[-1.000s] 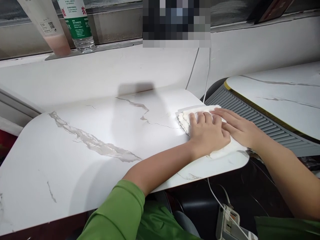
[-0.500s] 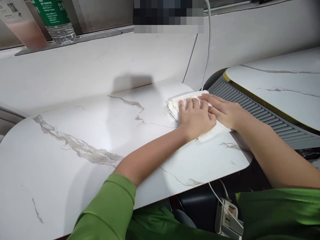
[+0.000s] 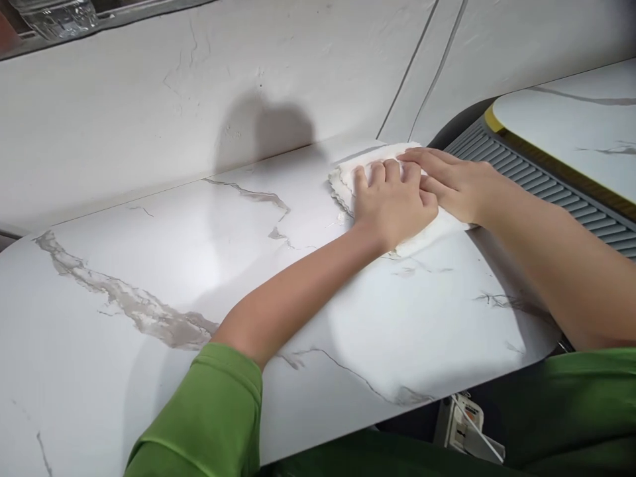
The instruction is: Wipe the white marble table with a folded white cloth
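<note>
A folded white cloth with a frayed, layered left edge lies flat on the white marble-patterned table, near its far right corner. My left hand presses on top of the cloth, fingers spread and slightly bent. Beside it on the right, my right hand rests on the cloth with its fingers stretched out flat. The two hands touch or nearly touch, the left thumb close to the right fingers. Under the palms, the cloth is hidden.
A white wall runs along the table's far edge, with thin cables hanging down it. A clear bottle stands on the ledge above. To the right is a second marble-patterned top with a ribbed grey side. A power strip sits below the table.
The view has tilted down and come closer, so the bottles are mostly out of frame. Both hands and the cloth have slid slightly toward the wall, still pressed on the table.
</note>
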### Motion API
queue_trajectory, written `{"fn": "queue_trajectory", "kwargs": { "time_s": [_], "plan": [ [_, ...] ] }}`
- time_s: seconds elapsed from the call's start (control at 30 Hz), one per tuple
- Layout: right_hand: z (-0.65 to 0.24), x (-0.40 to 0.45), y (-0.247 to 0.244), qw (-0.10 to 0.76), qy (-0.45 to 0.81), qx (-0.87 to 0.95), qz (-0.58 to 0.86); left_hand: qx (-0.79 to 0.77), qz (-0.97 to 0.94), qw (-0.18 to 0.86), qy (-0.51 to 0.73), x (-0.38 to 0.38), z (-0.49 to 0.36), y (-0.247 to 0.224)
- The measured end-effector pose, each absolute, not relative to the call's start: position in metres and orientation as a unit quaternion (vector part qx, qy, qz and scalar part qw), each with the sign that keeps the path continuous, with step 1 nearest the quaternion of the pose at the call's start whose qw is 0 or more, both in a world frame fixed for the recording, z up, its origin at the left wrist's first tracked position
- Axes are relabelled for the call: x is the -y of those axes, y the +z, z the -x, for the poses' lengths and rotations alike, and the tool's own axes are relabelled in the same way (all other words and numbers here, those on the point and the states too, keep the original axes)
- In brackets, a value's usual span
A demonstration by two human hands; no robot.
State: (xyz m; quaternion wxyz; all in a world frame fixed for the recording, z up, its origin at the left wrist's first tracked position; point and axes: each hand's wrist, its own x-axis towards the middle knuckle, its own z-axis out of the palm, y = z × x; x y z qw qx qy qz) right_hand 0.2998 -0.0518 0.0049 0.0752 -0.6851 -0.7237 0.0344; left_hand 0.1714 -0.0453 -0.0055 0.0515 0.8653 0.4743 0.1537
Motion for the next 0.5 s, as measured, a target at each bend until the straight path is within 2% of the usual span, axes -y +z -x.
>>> {"fn": "queue_trajectory", "kwargs": {
  "time_s": [0.5],
  "plan": [
    [-0.304,0.006,-0.006,0.083,0.058,0.73,0.676,-0.484,-0.854,0.123,0.148,0.009,-0.17,-0.007]
  ]
}}
